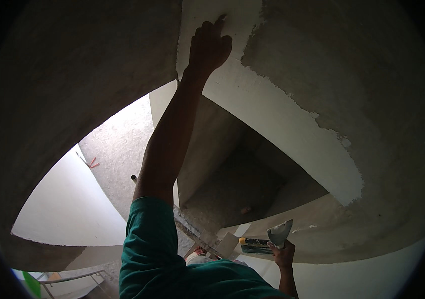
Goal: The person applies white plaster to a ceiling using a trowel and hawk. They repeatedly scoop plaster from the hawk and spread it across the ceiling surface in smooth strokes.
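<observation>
My left hand (210, 47) is raised far overhead against the white plastered strip (277, 117), at its upper end. One finger is stretched out onto the surface, the thumb stands apart and the other fingers look curled. Deep shadow hides the finer detail, but nothing shows in this hand. Low on the right, my right hand (283, 253) is closed around a putty knife (280, 231), its broad blade pointing up and smeared with pale plaster. Next to it, at the same hand, is a dark flat tool (256, 245) with a yellow end, whose kind I cannot make out.
Bare grey plaster (352, 79) borders the strip along a ragged edge. Below are a dark recess (237, 174) and a brightly lit floor (122, 134) beside a white wall panel (68, 204). A narrow beam (195, 236) and a metal frame (75, 279) lie below me.
</observation>
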Available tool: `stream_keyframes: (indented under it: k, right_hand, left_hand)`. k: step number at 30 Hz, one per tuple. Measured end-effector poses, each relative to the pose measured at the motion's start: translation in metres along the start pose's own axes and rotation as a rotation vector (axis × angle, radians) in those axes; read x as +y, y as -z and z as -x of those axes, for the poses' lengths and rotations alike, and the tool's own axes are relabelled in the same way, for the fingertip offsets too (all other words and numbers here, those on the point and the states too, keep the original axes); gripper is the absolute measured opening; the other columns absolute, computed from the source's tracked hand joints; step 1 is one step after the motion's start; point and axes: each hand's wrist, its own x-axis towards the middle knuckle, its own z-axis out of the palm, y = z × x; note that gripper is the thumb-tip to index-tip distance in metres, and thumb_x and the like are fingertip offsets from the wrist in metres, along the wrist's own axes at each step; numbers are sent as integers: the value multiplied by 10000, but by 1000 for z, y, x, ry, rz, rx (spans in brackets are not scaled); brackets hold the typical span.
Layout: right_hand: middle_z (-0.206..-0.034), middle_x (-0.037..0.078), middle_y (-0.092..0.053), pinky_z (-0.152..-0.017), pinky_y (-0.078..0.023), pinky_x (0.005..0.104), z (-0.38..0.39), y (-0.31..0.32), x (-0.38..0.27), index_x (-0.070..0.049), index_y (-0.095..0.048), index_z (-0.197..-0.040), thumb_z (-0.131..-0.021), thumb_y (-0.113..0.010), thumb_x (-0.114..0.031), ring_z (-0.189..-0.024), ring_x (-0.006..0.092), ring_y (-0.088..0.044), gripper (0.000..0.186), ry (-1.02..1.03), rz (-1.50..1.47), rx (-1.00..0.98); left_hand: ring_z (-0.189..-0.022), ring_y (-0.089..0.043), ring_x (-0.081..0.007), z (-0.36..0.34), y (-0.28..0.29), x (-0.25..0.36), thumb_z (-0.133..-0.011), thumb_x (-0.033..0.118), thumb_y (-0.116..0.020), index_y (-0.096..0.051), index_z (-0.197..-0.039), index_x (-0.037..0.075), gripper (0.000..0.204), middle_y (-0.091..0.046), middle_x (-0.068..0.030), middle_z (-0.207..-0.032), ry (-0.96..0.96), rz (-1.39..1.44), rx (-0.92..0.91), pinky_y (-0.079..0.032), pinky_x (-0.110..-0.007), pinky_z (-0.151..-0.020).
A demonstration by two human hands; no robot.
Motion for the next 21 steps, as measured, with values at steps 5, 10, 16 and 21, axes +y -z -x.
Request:
stream_keyframes:
  k: [5,10,16,21]
  right_hand:
    - [-644,81,-649,-481,-453,299,2,1,-11,22,-662,-855,-738,-790,-162,-493,132,-561,251,5,12,32]
    - [-621,104,-650,-520,-471,327,-7,0,-43,14,-669,-843,-734,-788,-190,-508,175,-603,260,107,72,-14]
    - [-776,174,-695,-691,-521,371,-24,-10,-55,8,-683,-906,-733,-779,-229,-759,281,-699,309,195,137,-140]
    - [-767,114,-695,-514,-496,297,-30,-26,-62,11,-679,-957,-746,-752,-134,-614,151,-650,266,322,130,-175]
  left_hand:
    - [-975,-562,-291,26,1,7,-821,183,-589,-519,-1284,63,483,-553,-163,-1060,-109,152,78,-467,-410,-862]
    - [-1157,-529,-347,303,-44,31,-836,471,-608,-469,-1315,89,629,-525,-164,-1288,-273,399,-739,-419,-432,-1000]
    - [-1057,-611,-332,431,13,106,-819,326,-654,-533,-1281,43,555,-628,-203,-1144,-96,856,-1606,-467,-420,-949]
    - [-1020,-616,-320,485,-10,78,-808,237,-651,-602,-1179,41,423,-638,-213,-1079,96,897,-1471,-468,-403,-924]
